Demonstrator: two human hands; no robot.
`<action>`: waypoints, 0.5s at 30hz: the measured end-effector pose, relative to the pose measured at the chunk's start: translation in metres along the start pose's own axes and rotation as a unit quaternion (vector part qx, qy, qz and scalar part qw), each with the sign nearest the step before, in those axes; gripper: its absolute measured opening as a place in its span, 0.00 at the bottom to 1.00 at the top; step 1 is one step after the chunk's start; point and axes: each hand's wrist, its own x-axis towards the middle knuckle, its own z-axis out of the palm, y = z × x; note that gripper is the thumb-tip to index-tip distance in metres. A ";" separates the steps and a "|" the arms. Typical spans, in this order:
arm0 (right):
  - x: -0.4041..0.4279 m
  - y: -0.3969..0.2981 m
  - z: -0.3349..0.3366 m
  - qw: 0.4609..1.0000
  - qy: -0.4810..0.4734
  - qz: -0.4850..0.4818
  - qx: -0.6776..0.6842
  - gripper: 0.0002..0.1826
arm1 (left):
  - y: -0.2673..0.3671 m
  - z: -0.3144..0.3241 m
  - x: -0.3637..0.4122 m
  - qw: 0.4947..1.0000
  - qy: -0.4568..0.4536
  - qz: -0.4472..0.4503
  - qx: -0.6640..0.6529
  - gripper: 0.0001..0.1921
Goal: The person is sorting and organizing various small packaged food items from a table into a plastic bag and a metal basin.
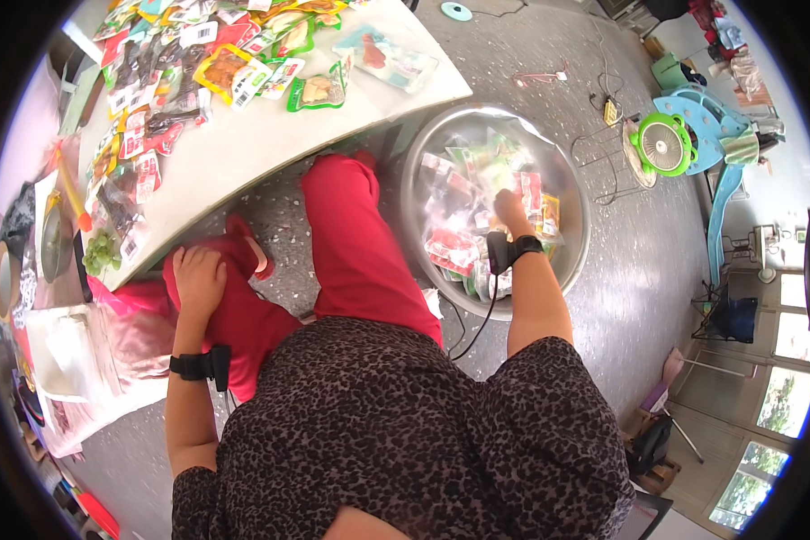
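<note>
My right hand (511,208) reaches into a large round metal basin (580,250) on the floor, among many packaged snacks. A blurred, clear and green packet (496,172) lies right at its fingertips; whether the fingers grip it cannot be told. Close by are a red and white packet (528,192) and a yellow one (551,214). My left hand (199,280) rests palm down on my red-trousered thigh, holding nothing. On the white table (243,158) in front, many sealed food packets are piled, including a yellow-edged packet (226,75) and a green-edged packet (318,88) near the table's middle.
Green grapes (101,252) lie at the table's left corner. A clear and blue bag (395,61) sits near its right corner. Right of the basin stand a wire rack and a green fan (663,144). A black cable (482,331) hangs from my right wrist device.
</note>
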 end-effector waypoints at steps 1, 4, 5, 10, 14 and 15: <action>0.003 -0.016 0.009 0.999 -0.033 -0.031 -0.020 0.11 | -0.001 0.000 -0.001 1.000 0.000 -0.006 0.003 0.07; -0.001 -0.075 0.014 0.984 -0.087 -0.156 0.006 0.11 | -0.004 0.000 -0.005 1.000 0.027 -0.013 0.002 0.06; -0.001 -0.086 0.014 0.977 -0.066 -0.193 0.056 0.12 | -0.003 -0.003 -0.003 0.999 0.038 -0.003 -0.014 0.06; -0.036 -0.221 -0.064 0.953 -0.079 -0.165 0.243 0.10 | -0.007 0.002 -0.011 0.993 0.092 -0.032 -0.069 0.05; -0.061 -0.293 -0.084 0.902 0.065 -0.311 0.292 0.08 | -0.008 0.004 -0.017 0.974 0.159 -0.064 -0.146 0.05; -0.069 -0.312 -0.088 0.877 0.109 -0.379 0.273 0.08 | -0.008 -0.001 -0.021 0.966 0.182 -0.075 -0.168 0.05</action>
